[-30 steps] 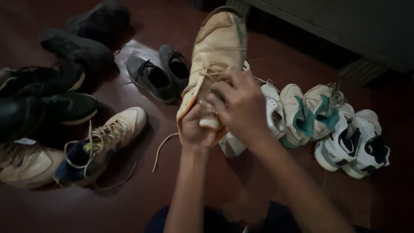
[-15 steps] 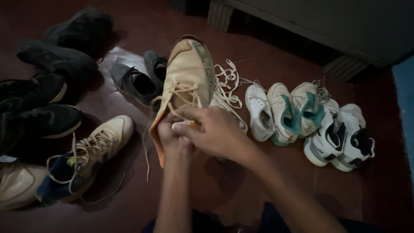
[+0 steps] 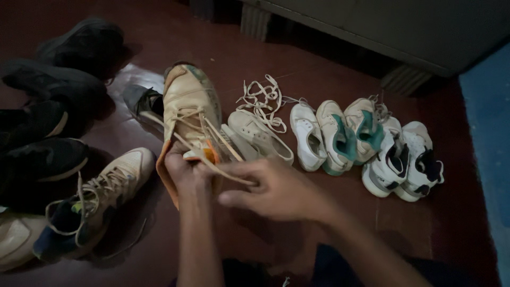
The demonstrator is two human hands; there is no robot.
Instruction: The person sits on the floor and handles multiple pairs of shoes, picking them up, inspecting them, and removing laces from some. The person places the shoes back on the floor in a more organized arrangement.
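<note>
Tan high-top (image 3: 188, 106) sits upright in the left hand (image 3: 183, 170), toe pointing away, heel end down against the palm. Left fingers curl shut around the heel and collar, thumb side toward the tongue; orange lining shows at the edge just under the grip. Right hand (image 3: 276, 188) is beside it, lower right, fingers bunched and pinching a lace (image 3: 226, 169) that runs taut from the eyelets down to the fingertips. Gap between thumb and forefinger looks closed on the lace; other fingers loosely folded. Both forearms come in from the bottom edge.

Dark red floor (image 3: 255, 58) under everything. Near left: tan shoe with blue lining (image 3: 101, 199), laces loose, lying just left of the held shoe. Cream shoe (image 3: 13, 239) at the bottom-left corner, partly cut off. Black shoes (image 3: 42, 127) stacked further left and up. Grey shoe (image 3: 141, 103) right behind the high-top, mostly hidden by it.

Right of the hands: pale sneaker (image 3: 257, 141) with a loose lace heap above it, touching the high-top's side. Then a row, side by side and touching: white sneaker (image 3: 308, 135), two white-and-teal sneakers (image 3: 350, 135), two white-and-black sneakers (image 3: 406, 162). Far back: dark cabinet (image 3: 382, 26) on short legs. Blue mat (image 3: 489, 133) at right edge.
</note>
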